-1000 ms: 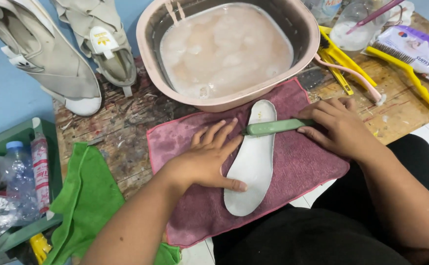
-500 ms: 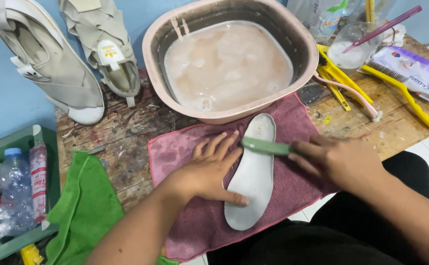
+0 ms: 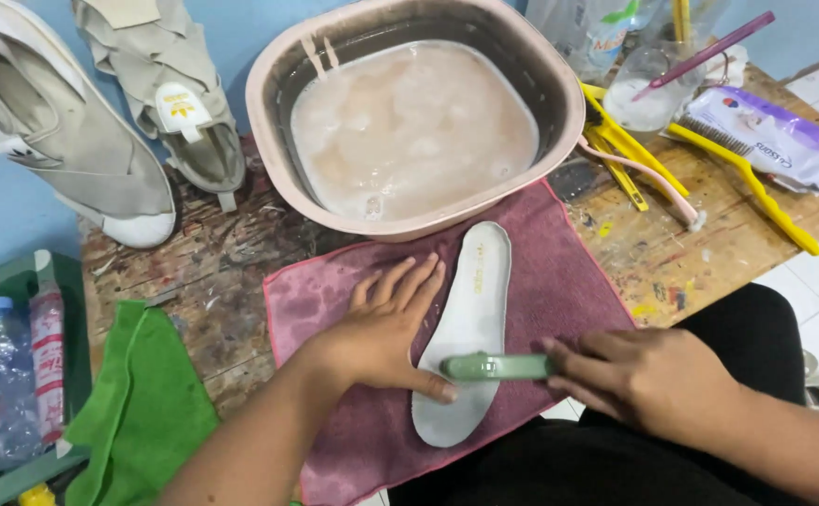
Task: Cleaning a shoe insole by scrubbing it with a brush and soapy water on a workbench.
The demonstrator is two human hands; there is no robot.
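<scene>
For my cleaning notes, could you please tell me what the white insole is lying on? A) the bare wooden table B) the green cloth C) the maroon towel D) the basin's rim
C: the white insole lies flat on the maroon towel, pinned by the left hand.

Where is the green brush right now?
In the head view, the green brush lies across the white insole on the maroon towel, held by the right hand, just below the left hand.

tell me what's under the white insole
A maroon towel lies under the white insole, spread on the wooden table. The towel beneath the insole itself is covered.
</scene>
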